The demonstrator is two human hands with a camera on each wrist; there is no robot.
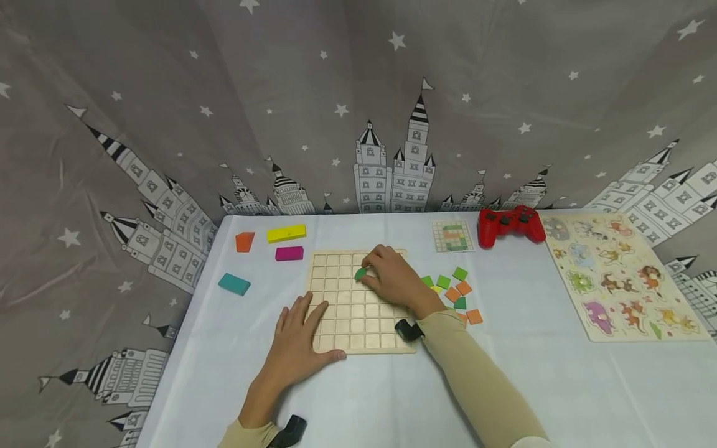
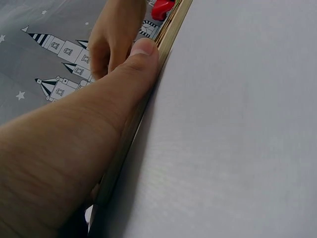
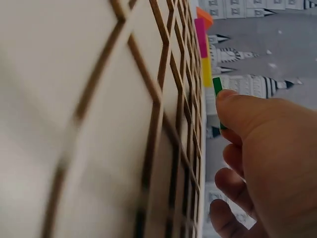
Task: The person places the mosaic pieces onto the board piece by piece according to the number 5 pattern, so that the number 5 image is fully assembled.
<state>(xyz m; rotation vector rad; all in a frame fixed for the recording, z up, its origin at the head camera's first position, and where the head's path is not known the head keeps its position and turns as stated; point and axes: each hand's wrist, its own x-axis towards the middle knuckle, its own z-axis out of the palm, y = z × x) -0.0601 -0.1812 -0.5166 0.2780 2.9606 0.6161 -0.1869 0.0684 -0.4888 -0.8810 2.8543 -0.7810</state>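
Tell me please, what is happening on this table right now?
A person is working on a wooden grid board that lies on the table. The left hand rests flat on the board's near left corner. The right hand pinches a small green tile above the board's upper cells. The cells in view look unfilled. More green and orange tiles lie loose just right of the board, and a pattern card lies behind them.

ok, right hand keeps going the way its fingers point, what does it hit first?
Likely the magenta block: the right hand, pinching a green tile, points left and away across the wooden grid board. Height is unclear.
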